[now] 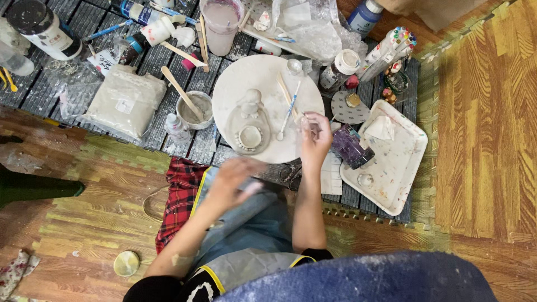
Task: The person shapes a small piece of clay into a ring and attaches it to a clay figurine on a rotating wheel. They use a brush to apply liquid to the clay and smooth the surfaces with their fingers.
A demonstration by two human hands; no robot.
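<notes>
Overhead, a dark slatted mat (45, 92) fills the upper left and centre of the frame, set on a wood-patterned floor (486, 128). At the centre lies a round white board (268, 75) bearing a small pale clay figure (251, 103), a ring-shaped clay dish (249, 137) just below it, and a thin blue-tipped tool (289, 112) beside a wooden stick (286, 92). To the right, a white rectangular tray (400, 162), speckled with paint, holds a crumpled white tissue (380, 127); a purple translucent cup (351, 146) lies tilted between tray and board. Left of the board sit a clear bag of grey clay (126, 103), a small grey bowl (196, 109) with a wooden spatula (180, 90) resting in it, and a small clear bottle (177, 128). A tall cloudy plastic cup (221, 25) stands at top centre, and a bundle of coloured markers (391, 47) at upper right.

The right hand (314, 140), at the board's lower right edge, has its fingers drawn together around a small pale object, too small to identify. The left hand (235, 182), below the board and over the lap, is motion-blurred; its fingers appear loosely spread, and whether it holds anything cannot be told. A red plaid cloth (178, 201) lies under the left forearm.
</notes>
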